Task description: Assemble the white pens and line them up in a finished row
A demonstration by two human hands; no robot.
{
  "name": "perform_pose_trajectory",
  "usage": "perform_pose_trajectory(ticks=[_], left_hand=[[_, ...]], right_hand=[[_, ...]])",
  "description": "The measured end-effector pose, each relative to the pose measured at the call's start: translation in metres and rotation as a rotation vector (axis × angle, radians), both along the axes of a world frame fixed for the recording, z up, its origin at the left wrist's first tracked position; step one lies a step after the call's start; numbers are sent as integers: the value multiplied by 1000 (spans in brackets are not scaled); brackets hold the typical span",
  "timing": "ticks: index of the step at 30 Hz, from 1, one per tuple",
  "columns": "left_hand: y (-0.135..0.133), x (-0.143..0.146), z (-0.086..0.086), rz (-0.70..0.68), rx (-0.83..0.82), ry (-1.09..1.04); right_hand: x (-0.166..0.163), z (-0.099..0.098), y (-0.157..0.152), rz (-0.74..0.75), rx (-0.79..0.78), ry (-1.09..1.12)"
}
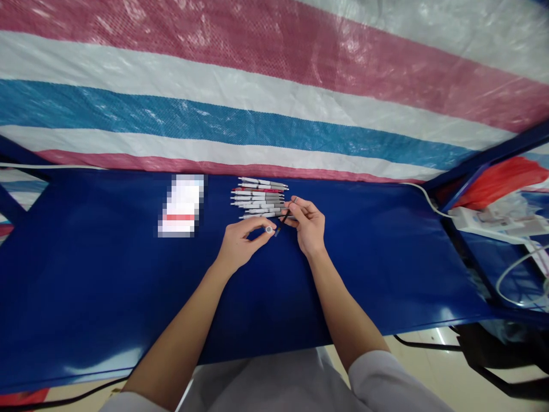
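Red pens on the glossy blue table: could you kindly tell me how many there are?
1: the slim red pen lies near the far side of the white-and-grey pens, beyond the bare left hand. Another could be hidden where pens overlap.

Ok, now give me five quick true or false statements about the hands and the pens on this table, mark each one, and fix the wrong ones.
1. The right hand holds a thin dark stick. True.
2. The left hand is open, with nothing in it. False: the left hand pinches a pale round-ended piece between thumb and finger.
3. The pens lie side by side, roughly parallel. True.
4. Every pen in the row is white and grey. False: one is a red pen.
5. The blurred-out white patch is to the right of the pens. False: it is to their left.
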State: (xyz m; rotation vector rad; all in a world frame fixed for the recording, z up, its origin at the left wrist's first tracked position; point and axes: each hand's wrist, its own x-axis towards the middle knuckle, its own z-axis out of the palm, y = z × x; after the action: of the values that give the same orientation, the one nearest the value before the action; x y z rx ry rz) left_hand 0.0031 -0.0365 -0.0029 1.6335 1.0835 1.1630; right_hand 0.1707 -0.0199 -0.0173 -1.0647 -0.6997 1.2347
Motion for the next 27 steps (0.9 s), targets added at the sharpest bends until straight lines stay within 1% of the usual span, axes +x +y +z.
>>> perform_pose_trajectory(ticks=[4, 8, 11, 17, 22, 27], left_hand=[[4, -1, -2, 60, -148, -216], [11, -2, -5, 77, -292, -419], [15, -1, -8, 129, -360, -562], [16, 1, -8, 156, -381, -585], [17, 1, -8, 157, -372, -564], [18, -2, -10, 144, -360, -554]], right_hand=[[-1, 0, 0, 20, -2, 6], [-1, -2, -1, 88, 6, 28], [0, -3, -1, 133, 20, 58], [0, -5, 0, 165, 12, 70], [0, -7, 0, 186, 45, 80], [-2, -6, -1, 162, 84, 54]])
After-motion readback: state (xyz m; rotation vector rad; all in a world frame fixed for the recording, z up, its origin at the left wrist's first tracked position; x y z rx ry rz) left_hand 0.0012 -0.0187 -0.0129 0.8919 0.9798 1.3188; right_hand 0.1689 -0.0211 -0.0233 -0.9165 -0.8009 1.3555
